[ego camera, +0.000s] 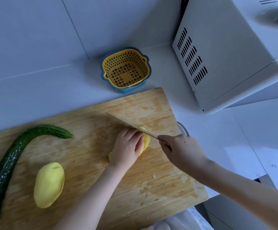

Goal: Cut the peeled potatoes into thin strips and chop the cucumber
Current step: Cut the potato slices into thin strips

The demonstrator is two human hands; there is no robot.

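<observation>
left hand (127, 146) holds potato (146, 142); knife (126, 123) crosses its long axis, tip far-left

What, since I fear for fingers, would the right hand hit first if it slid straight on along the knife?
Probably the potato under the knife, with the left hand gripping it right alongside; depth is unclear.

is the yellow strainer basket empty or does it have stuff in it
Empty. The yellow strainer basket shows a bare perforated floor and walls, nothing inside. It sits nested in a blue bowl behind the cutting board.
</observation>
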